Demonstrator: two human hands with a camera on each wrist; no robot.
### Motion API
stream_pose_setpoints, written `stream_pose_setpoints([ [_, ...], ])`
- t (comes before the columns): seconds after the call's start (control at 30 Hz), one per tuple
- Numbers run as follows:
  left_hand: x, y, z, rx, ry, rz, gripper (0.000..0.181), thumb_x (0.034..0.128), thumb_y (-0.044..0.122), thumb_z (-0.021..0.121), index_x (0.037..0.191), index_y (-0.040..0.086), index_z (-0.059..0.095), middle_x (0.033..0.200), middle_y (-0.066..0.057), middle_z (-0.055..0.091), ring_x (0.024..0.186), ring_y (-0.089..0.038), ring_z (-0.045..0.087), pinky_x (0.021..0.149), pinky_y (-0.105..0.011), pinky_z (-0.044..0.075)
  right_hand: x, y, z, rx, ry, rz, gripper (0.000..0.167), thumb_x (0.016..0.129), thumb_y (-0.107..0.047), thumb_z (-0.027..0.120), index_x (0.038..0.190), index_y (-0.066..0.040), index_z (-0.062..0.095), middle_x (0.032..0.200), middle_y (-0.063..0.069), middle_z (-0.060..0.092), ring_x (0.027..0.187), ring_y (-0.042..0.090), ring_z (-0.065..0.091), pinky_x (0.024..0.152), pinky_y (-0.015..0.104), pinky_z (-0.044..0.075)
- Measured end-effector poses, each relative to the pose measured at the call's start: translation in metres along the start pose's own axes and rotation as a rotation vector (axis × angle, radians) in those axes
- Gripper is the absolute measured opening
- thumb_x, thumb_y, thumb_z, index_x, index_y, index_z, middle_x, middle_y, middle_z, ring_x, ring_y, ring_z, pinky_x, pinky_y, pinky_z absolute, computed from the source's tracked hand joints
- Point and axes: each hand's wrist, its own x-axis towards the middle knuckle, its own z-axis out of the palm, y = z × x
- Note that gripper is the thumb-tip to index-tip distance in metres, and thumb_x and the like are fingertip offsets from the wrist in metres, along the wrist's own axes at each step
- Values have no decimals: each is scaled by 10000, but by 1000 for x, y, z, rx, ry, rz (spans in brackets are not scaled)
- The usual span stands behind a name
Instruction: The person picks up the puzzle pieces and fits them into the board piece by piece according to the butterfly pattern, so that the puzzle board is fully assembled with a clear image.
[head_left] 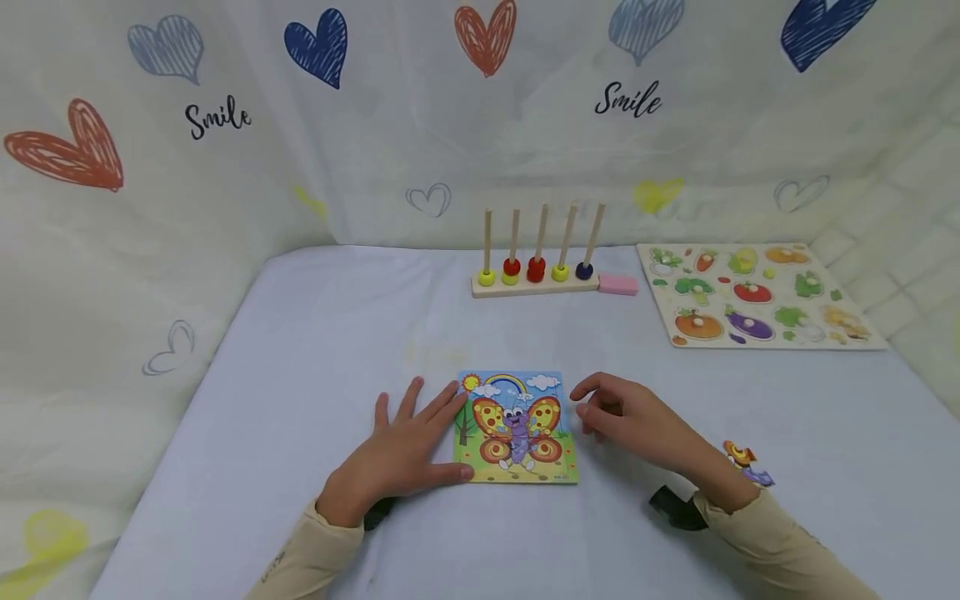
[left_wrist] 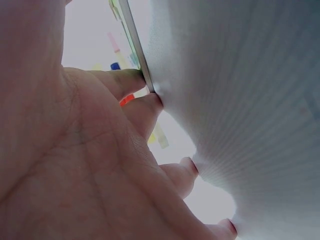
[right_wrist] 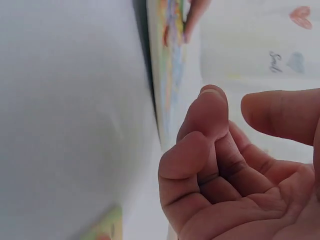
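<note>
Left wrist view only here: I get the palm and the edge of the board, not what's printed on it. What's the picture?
Observer: From the head view, the board shows a smiling butterfly under a rainbow.
Operator: And past its right edge?
Observer: The right hand, just beside the board, fingers bent and holding nothing.
Operator: Anything loose on that side?
Observer: One small, colourful piece, lying on the table just right of the right forearm. It's partly hidden, so I can't tell what it shows.
</note>
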Motion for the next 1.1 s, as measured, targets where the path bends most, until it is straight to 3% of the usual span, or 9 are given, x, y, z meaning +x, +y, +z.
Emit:
stream_pose_setpoints([
  [0.33, 0, -3, 6, -3, 11, 4, 1060, 917, 648, 760, 1722, 173, 261, 1783, 33, 201, 1626, -443, -2, 1181, -786, -25, -31, 18, -39, 23, 39, 68, 266, 1118, -183, 604, 1308, 1, 634, 936, 88, 681, 822, 249, 645, 671, 319, 571],
  [0.5, -3, -5, 5, -41, 13, 0, 1097, 900, 641, 785, 1727, 177, 234, 1776, 10, 228, 1628, -430, -12, 1188, -765, -58, -46, 26, -58, -11, 74, 57, 270, 1128, -168, 582, 1329, 7, 626, 975, 100, 691, 821, 255, 650, 627, 326, 554],
  [0.77, -5, -7, 0, -59, -4, 25, 975, 910, 605, 795, 1694, 245, 342, 1779, 18, 218, 1630, -425, 4, 1180, -784, -34, -64, 40, -78, -188, 117, 95, 261, 1101, -235, 649, 1280, -51, 692, 1105, 50, 728, 918, 191, 671, 740, 288, 580],
  [0.93, -4, -6, -2, -36, -9, 39, 903, 916, 595, 794, 1669, 286, 404, 1780, 20, 211, 1628, -432, 9, 1172, -799, -19, -73, 57, -78, -280, 103, 36, 187, 1039, -161, 732, 1219, -112, 753, 1071, -38, 705, 893, 106, 607, 710, 258, 537],
  [1.1, -4, -4, -3, -12, -8, 32, 912, 914, 589, 799, 1674, 283, 398, 1778, 25, 219, 1628, -433, 23, 1172, -801, -4, -78, 71, -75, -363, 61, -25, 260, 949, -123, 830, 1198, -186, 790, 1142, -57, 662, 1014, 173, 552, 735, 283, 510],
])
